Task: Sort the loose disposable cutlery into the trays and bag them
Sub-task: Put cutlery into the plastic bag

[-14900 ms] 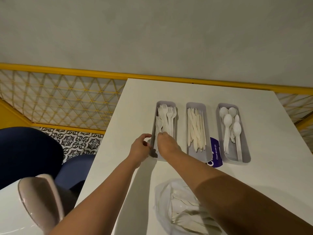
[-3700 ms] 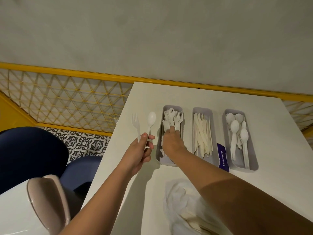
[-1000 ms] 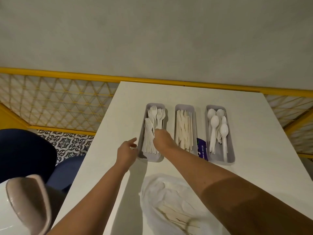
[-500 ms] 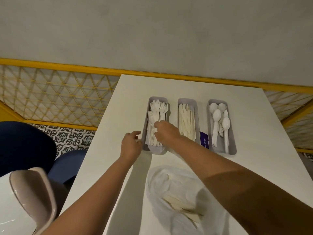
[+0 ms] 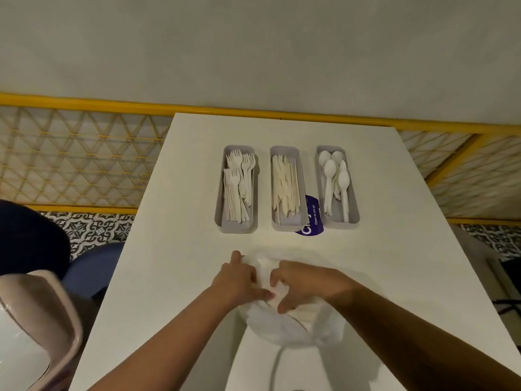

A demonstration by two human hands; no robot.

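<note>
Three grey trays stand side by side on the white table point(image 5: 408, 277). The left tray point(image 5: 219, 210) holds white forks point(image 5: 238, 187), the middle tray point(image 5: 301, 218) holds white knives point(image 5: 284, 187), and the right tray point(image 5: 354, 213) holds white spoons point(image 5: 335, 182). Nearer to me lies a clear plastic bag point(image 5: 282, 325) with pale cutlery inside. My left hand point(image 5: 239, 280) and my right hand point(image 5: 304, 283) both pinch the bag's top edge, fingers curled into the plastic. Both hands are apart from the trays.
A purple round sticker point(image 5: 311, 218) lies on the table between the middle and right trays. A yellow lattice railing point(image 5: 79, 162) runs behind and left of the table. A blue chair point(image 5: 31, 241) and a white rounded object point(image 5: 36, 328) sit at the left.
Both hands have pulled back from the fork tray toward me and taken hold of the plastic bag. The forks lie in the left tray.
</note>
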